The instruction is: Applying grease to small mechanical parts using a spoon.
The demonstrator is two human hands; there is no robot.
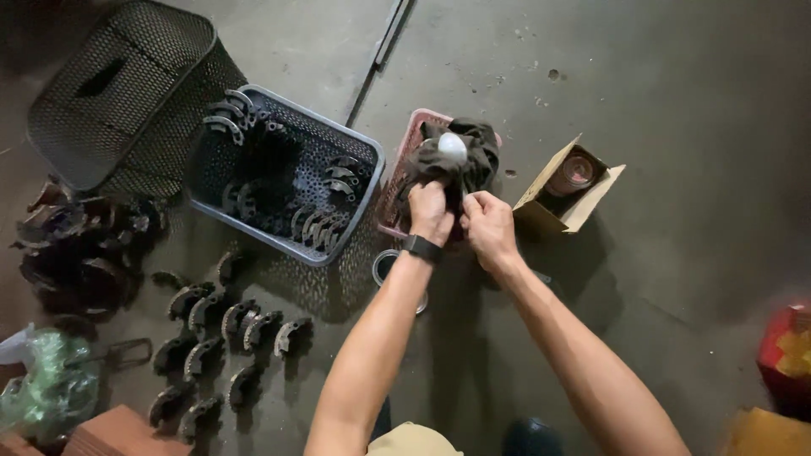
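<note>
Both of my hands are bunched into a dark rag point(456, 165) out in front of me: my left hand point(429, 211), with a black band on its wrist, is clenched on the cloth's lower left folds, and my right hand point(488, 226) pinches the cloth just beside it, the two fists nearly touching. Directly beyond my knuckles a small pale rounded thing point(452, 145) shows through the top of the cloth; I cannot tell what it is. The rag hangs over a pink slotted basket point(404, 160), which sits just past my left fist. Further left of that grip lies a grey plastic basket point(287, 173) filled with curved dark metal shoes point(325, 221), and beyond it a black mesh basket point(127, 89) lies tipped on its side. Near my left forearm, more loose curved metal parts point(228, 338) are spread in rows on the concrete floor point(676, 127). To the right of my right hand, close by, an open cardboard box point(568, 187) holds a round object. Beneath my left wrist a metal ring point(384, 268) lies on the floor.
</note>
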